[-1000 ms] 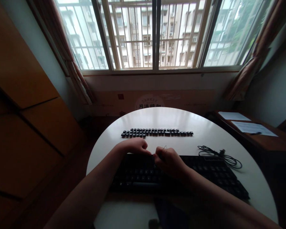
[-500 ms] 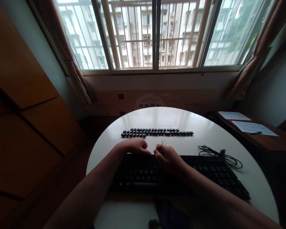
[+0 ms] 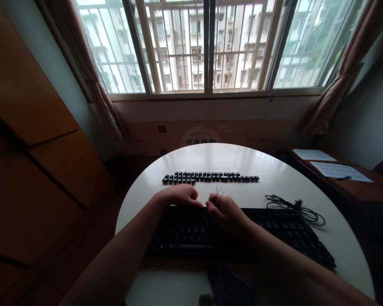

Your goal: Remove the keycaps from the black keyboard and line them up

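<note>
One round white surface (image 3: 245,193); on it, a black keyboard (image 3: 191,231); at its back edge, left hand (image 3: 181,195), grip's state impossible to tell, beside right hand (image 3: 225,209); farther back, rows of loose keys (image 3: 213,176); pinched in right hand's grip, thin wires (image 3: 219,192).

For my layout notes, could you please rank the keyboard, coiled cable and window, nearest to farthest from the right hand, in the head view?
1. Keyboard, beneath the right hand
2. Coiled cable, to its right
3. Window, beyond the table
</note>
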`<action>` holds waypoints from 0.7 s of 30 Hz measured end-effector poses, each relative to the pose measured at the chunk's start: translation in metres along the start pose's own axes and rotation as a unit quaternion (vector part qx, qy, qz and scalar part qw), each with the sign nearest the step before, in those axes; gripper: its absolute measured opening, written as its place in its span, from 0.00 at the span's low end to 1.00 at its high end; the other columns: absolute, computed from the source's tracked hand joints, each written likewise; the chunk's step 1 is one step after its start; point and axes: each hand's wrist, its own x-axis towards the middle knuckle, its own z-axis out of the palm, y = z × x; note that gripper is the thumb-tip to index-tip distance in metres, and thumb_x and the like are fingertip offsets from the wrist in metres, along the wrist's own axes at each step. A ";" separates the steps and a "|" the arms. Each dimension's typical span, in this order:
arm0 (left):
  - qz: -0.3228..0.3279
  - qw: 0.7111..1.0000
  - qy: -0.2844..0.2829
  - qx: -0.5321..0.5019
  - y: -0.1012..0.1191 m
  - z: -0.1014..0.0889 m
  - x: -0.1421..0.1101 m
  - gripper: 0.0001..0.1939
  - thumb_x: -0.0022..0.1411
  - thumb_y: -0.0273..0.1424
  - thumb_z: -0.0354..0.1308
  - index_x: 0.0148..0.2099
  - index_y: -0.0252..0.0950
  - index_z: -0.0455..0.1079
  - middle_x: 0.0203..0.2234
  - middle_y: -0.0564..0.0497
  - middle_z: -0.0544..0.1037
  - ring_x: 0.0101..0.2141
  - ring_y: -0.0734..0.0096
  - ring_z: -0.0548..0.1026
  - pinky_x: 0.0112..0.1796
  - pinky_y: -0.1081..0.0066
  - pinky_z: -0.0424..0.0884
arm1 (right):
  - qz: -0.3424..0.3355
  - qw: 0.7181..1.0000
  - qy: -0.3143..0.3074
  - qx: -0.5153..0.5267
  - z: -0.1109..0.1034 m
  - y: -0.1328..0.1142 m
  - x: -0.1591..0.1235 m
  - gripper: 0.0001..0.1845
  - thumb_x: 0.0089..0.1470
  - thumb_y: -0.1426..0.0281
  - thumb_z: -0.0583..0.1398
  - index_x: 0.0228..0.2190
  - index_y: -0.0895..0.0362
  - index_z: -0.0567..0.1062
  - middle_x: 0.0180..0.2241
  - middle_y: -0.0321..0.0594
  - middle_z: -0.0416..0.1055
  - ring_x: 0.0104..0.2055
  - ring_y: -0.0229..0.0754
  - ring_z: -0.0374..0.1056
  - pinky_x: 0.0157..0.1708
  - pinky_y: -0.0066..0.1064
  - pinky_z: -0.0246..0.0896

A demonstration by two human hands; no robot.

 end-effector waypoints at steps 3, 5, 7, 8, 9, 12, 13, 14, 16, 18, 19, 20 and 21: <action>0.001 1.000 0.003 -0.001 -0.001 0.001 0.000 0.24 0.55 0.53 0.57 0.26 0.37 0.66 0.20 0.55 0.67 0.23 0.72 0.64 0.24 0.71 0.56 | -0.008 1.000 0.001 -0.013 0.000 -0.001 0.000 0.10 0.59 0.68 0.54 0.26 0.56 0.65 0.19 0.30 0.59 0.22 0.35 0.56 0.25 0.27 0.50; 0.000 1.000 0.004 0.000 -0.001 0.001 0.000 0.23 0.55 0.53 0.57 0.26 0.37 0.66 0.20 0.55 0.67 0.24 0.71 0.65 0.24 0.71 0.56 | -0.008 1.000 0.000 -0.012 0.000 -0.001 0.000 0.09 0.59 0.68 0.54 0.27 0.56 0.65 0.19 0.30 0.60 0.22 0.35 0.56 0.25 0.27 0.51; -0.001 1.000 0.004 0.000 -0.001 0.001 0.000 0.24 0.55 0.53 0.57 0.26 0.37 0.66 0.20 0.55 0.67 0.24 0.71 0.65 0.24 0.71 0.56 | -0.005 1.000 -0.003 -0.007 0.001 0.001 0.000 0.09 0.60 0.68 0.54 0.27 0.56 0.65 0.19 0.30 0.60 0.22 0.34 0.56 0.24 0.26 0.50; -0.002 1.000 0.003 0.000 -0.001 0.001 0.000 0.24 0.55 0.53 0.57 0.26 0.37 0.66 0.20 0.55 0.68 0.24 0.71 0.65 0.24 0.71 0.56 | -0.003 1.000 -0.003 -0.006 0.001 0.001 0.000 0.10 0.60 0.68 0.54 0.27 0.56 0.65 0.19 0.30 0.59 0.22 0.34 0.55 0.24 0.26 0.50; -0.003 1.000 0.002 -0.001 -0.001 0.000 0.000 0.24 0.55 0.54 0.57 0.26 0.37 0.66 0.21 0.55 0.68 0.24 0.71 0.65 0.24 0.71 0.56 | -0.002 1.000 -0.004 -0.004 0.001 0.002 0.000 0.10 0.60 0.68 0.54 0.27 0.56 0.65 0.19 0.30 0.60 0.21 0.34 0.56 0.24 0.26 0.50; -0.003 1.000 -0.001 -0.008 -0.001 0.000 0.000 0.25 0.55 0.55 0.57 0.27 0.36 0.68 0.21 0.55 0.69 0.24 0.71 0.65 0.25 0.71 0.57 | -0.004 1.000 -0.004 0.000 0.001 0.002 0.000 0.10 0.60 0.68 0.54 0.27 0.56 0.65 0.19 0.30 0.60 0.22 0.34 0.56 0.24 0.26 0.50; -0.002 1.000 -0.002 -0.009 -0.001 0.000 0.000 0.25 0.54 0.55 0.57 0.27 0.36 0.68 0.21 0.55 0.69 0.24 0.71 0.65 0.25 0.71 0.57 | -0.005 1.000 -0.003 0.001 0.001 0.002 0.000 0.10 0.60 0.68 0.54 0.27 0.56 0.65 0.19 0.30 0.60 0.22 0.34 0.56 0.24 0.26 0.50; -0.001 1.000 -0.002 -0.010 -0.001 0.000 0.000 0.25 0.54 0.55 0.57 0.28 0.36 0.68 0.22 0.55 0.69 0.25 0.71 0.65 0.25 0.71 0.57 | -0.006 1.000 -0.004 0.000 0.001 0.001 0.000 0.09 0.60 0.68 0.55 0.27 0.56 0.65 0.19 0.30 0.60 0.22 0.34 0.56 0.24 0.26 0.50; -0.001 1.000 -0.003 -0.007 -0.002 0.000 0.000 0.25 0.55 0.55 0.57 0.28 0.36 0.69 0.22 0.54 0.70 0.25 0.71 0.66 0.25 0.71 0.58 | -0.008 1.000 -0.005 -0.002 0.001 0.001 0.000 0.09 0.60 0.68 0.54 0.27 0.56 0.65 0.19 0.30 0.61 0.22 0.34 0.56 0.24 0.26 0.51; 0.000 1.000 -0.004 -0.003 -0.001 0.000 0.000 0.24 0.55 0.54 0.57 0.28 0.37 0.69 0.22 0.54 0.70 0.25 0.70 0.66 0.25 0.71 0.58 | -0.012 1.000 -0.006 -0.006 0.001 0.000 0.000 0.09 0.60 0.69 0.55 0.28 0.56 0.66 0.20 0.30 0.61 0.22 0.34 0.57 0.24 0.26 0.51; 0.001 1.000 -0.004 -0.001 -0.001 0.000 0.000 0.24 0.56 0.54 0.57 0.28 0.37 0.69 0.22 0.54 0.70 0.25 0.70 0.66 0.24 0.71 0.58 | -0.014 1.000 -0.006 -0.007 0.001 0.000 0.000 0.08 0.60 0.69 0.55 0.28 0.56 0.66 0.20 0.30 0.62 0.22 0.35 0.57 0.25 0.26 0.51; 0.002 1.000 -0.003 0.001 0.000 0.000 0.000 0.24 0.56 0.54 0.57 0.28 0.37 0.69 0.22 0.54 0.70 0.25 0.70 0.66 0.24 0.71 0.58 | -0.015 1.000 -0.007 -0.008 0.001 -0.001 0.000 0.08 0.60 0.69 0.55 0.28 0.56 0.66 0.20 0.30 0.62 0.22 0.35 0.57 0.25 0.26 0.51; 0.002 1.000 -0.003 0.002 0.000 -0.001 -0.001 0.23 0.56 0.53 0.57 0.28 0.37 0.69 0.22 0.54 0.70 0.25 0.70 0.66 0.24 0.71 0.58 | -0.015 1.000 -0.008 -0.008 0.000 -0.001 -0.001 0.08 0.60 0.68 0.55 0.28 0.56 0.67 0.20 0.30 0.62 0.22 0.35 0.57 0.25 0.26 0.52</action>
